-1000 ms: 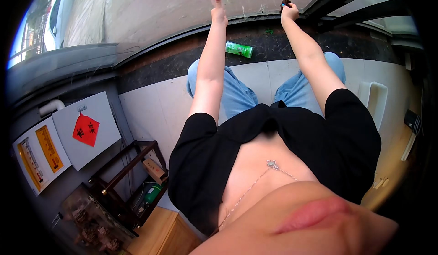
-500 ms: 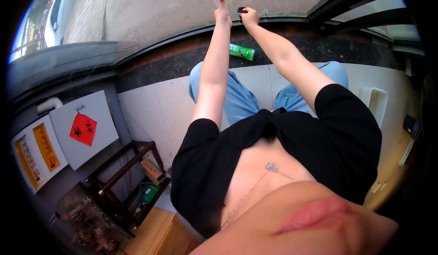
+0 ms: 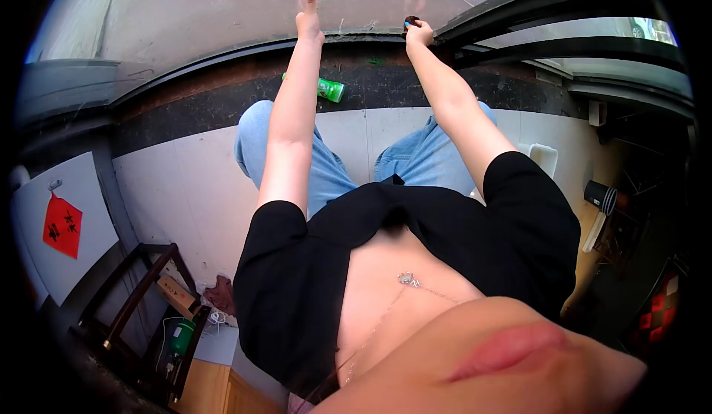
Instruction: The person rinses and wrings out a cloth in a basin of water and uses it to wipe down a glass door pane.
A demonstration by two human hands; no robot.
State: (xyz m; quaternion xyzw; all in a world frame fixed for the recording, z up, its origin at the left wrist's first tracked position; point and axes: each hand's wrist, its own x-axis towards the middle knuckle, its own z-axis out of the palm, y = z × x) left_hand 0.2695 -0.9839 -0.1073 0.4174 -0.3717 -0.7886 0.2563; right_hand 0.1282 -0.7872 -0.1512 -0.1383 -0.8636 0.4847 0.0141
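My left hand (image 3: 308, 22) is at the window glass (image 3: 222, 14), thumb stretched out with a dark teal nail; its other fingers are mostly hidden. I see nothing held in it. Farther right, my right hand (image 3: 420, 33) pinches a small dark brown object (image 3: 410, 22) close to the glass; its exact kind is unclear. A green cylindrical container (image 3: 331, 90) lies on the black stone ledge (image 3: 222, 111), partly covered by my left forearm.
The dark window frame (image 3: 512, 25) runs along the ledge to the right. A white plastic bin (image 3: 544, 159) stands beyond my right elbow. At lower left is a dark wooden rack (image 3: 141, 295) with a green bottle (image 3: 182, 335). A red paper sign (image 3: 62, 226) hangs on a white panel.
The view has swung right, so surroundings sit farther left. My hands, close together before, are now wider apart, the right one farther right with the dark brown object still in it.
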